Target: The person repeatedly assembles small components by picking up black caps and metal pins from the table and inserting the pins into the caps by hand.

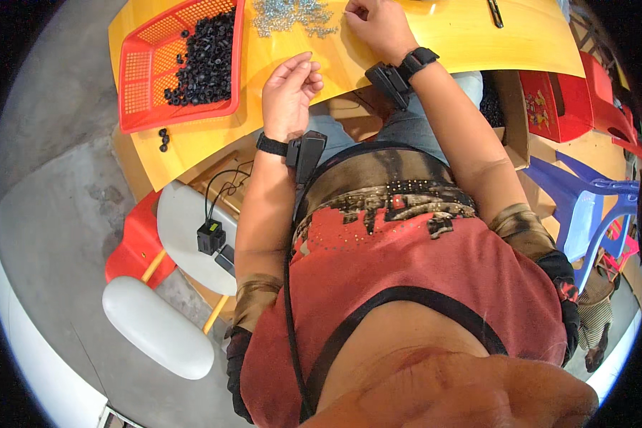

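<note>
My left hand [288, 94] hovers by the table's near edge, its fingers curled in and the thumb against them. Whatever it pinches, if anything, is too small to make out. Farther in and to the right, my right hand [382, 31] is closed with bent fingers beside a scattered pile of small silver metal pieces, perhaps screws [282, 17]. Its fingertips are partly hidden at the top of the picture. On the left stands a red plastic basket [182, 116] with many small black parts [205, 70] heaped toward its right side.
Several black parts [164, 140] lie on the yellow table [192, 146] in front of the basket. A black pen-like tool [495, 13] rests at far right. Below are a cardboard box [515, 118], a blue plastic chair [585, 196], and a grey-white chair [182, 221] bearing a cabled black device [210, 237].
</note>
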Motion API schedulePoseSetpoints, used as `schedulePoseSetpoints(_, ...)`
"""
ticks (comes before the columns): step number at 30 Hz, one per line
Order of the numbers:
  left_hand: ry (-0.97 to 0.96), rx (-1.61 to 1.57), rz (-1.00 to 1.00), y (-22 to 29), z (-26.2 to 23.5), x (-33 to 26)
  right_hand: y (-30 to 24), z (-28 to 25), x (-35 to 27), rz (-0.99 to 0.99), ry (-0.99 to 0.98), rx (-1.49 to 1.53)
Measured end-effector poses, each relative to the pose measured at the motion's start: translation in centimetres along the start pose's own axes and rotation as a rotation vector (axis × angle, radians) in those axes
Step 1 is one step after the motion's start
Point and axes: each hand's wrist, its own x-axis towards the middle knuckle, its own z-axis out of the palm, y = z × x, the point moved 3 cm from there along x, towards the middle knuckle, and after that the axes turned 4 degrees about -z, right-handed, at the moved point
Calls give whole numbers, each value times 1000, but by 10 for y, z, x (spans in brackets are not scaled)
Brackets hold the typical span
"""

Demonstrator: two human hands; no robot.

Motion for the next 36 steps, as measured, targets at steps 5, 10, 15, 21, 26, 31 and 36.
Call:
schedulePoseSetpoints(5,-21,-11,-2,2,-1,-9,17,6,-13,-4,-111,12)
schedulePoseSetpoints(10,-199,86,-111,40,9,-56,2,-4,-32,-12,-164,155)
schedulePoseSetpoints(15,3,367,120,134,-41,-86,-11,-6,-42,6,-220,220)
schedulePoseSetpoints(21,334,398,161,225,-141,-69,-29,-1,-48,-14,-312,253)
schedulePoseSetpoints(26,203,375,34,214,-131,-29,-20,4,-55,-24,-320,247)
schedulePoseSetpoints(31,131,940,-90,230,-98,31,-14,5,-56,-32,-320,244)
schedulePoseSetpoints(36,48,1337,-205,276,-185,121,-20,6,-61,52,-339,327)
